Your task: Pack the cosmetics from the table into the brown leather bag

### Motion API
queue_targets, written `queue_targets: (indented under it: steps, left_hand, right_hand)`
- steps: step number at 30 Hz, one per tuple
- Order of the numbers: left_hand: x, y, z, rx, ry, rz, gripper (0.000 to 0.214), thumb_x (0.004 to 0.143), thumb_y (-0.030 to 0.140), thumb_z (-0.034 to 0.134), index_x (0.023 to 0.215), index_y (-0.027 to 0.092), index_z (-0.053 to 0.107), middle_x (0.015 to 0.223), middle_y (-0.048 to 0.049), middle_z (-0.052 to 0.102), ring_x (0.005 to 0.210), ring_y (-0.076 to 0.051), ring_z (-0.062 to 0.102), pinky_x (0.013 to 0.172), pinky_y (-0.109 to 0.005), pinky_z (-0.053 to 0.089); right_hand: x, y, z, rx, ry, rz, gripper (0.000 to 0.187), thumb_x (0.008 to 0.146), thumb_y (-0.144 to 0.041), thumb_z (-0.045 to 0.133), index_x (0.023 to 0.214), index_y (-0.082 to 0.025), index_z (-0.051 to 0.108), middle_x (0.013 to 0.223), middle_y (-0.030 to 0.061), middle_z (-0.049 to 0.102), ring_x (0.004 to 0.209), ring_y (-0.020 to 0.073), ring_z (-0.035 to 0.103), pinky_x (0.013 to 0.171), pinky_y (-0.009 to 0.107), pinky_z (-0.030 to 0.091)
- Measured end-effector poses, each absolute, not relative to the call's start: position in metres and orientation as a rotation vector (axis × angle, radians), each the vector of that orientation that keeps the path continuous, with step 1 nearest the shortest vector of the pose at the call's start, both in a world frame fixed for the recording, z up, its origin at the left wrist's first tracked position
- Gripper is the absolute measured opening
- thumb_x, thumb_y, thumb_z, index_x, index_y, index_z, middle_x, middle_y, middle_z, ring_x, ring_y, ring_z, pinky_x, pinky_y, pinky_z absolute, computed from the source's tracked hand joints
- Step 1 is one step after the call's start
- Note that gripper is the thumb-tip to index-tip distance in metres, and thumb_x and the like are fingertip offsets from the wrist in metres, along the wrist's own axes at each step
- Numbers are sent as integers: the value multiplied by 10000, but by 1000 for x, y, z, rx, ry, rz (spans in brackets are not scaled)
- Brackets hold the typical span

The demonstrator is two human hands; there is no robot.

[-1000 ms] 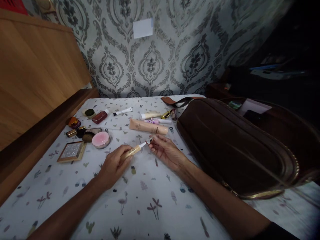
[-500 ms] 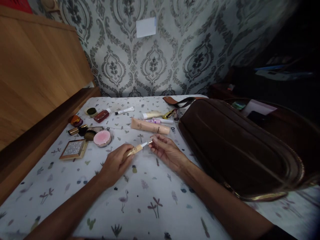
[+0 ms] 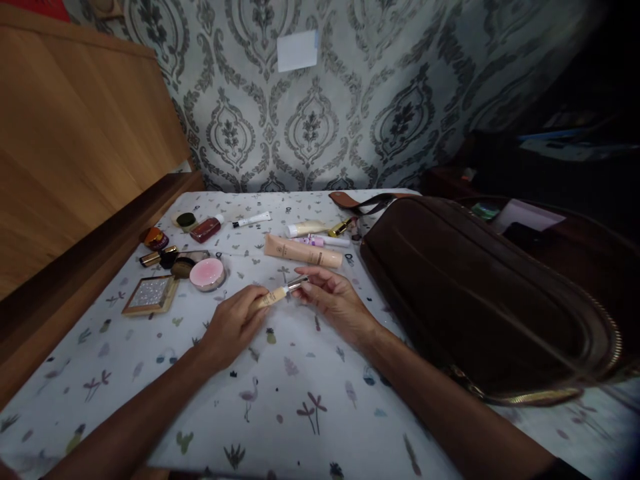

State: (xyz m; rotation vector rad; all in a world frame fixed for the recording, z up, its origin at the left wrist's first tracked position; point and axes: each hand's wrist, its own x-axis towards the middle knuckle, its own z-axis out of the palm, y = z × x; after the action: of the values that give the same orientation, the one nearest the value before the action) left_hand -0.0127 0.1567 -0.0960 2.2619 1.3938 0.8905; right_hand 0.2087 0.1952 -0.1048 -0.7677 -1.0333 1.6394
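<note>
Left grip (image 3: 233,327) clasps a tube (image 3: 271,297), right grip (image 3: 341,303) pinches its cap (image 3: 297,283), forearms (image 3: 150,408) angled inward.

**Paired Pastels With Damask**

Saw beige on the small tube (image 3: 271,298), silver on its cap (image 3: 297,283), pink on the compact (image 3: 207,273), brown on the bag (image 3: 475,287). Noted flamingos and cacti on white cloth (image 3: 280,447), grey damask on the wall (image 3: 310,127).

The single head-mounted camera looks from above the near side of the printed cloth (image 3: 320,367), facing forward and down toward the patterned wall (image 3: 345,47). The left hand (image 3: 234,327) and right hand (image 3: 341,305) register mid-frame, nearer the lens than the wall. The wide field spans from the wooden panel (image 3: 75,133) to the brown bag (image 3: 480,293).
</note>
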Motion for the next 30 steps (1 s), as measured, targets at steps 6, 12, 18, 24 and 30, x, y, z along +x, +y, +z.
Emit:
queue_targets:
  steps: [6,12,18,24,30]
  left_hand:
    - [-14,156,-96,2277,1363,873,218,972,349,495,1100,223,619,954,-25,708,811,-169,647,742,-282,501]
    - [-14,156,-97,2291,1345,873,217,978,344,494,1121,229,609,989,-29,711,851,-174,657,766,-281,510]
    - [-14,157,-97,2272,1384,880,217,965,358,501,1088,226,623,959,-27,718,818,-176,657,730,-276,503]
    - [-13,156,-97,2280,1368,881,200,969,343,507,1088,226,616,977,-21,716,837,-170,657,740,-268,496]
    - [-14,157,-96,2271,1360,876,211,969,357,510,1097,226,615,954,-19,715,817,-166,658,754,-273,506]
  right_hand:
    - [208,196,-107,-876,-1160,1538,395,712,-538,840,807,-189,681,696,12,716,621,135,636,604,262,474]
    - [208,193,-105,-928,-1279,1484,497,762,-671,737,732,-177,689,654,33,691,588,141,607,584,273,462]
    - [210,190,-105,-857,-1186,1552,488,812,-543,747,1174,-222,687,767,24,725,727,193,685,647,297,491]
    - [209,188,-101,-820,-1266,1518,341,795,-454,789,1024,-236,662,757,9,720,708,175,675,622,279,490]
    - [207,192,-105,-865,-1246,1556,538,788,-726,668,819,-188,665,725,43,696,604,165,644,572,291,487]
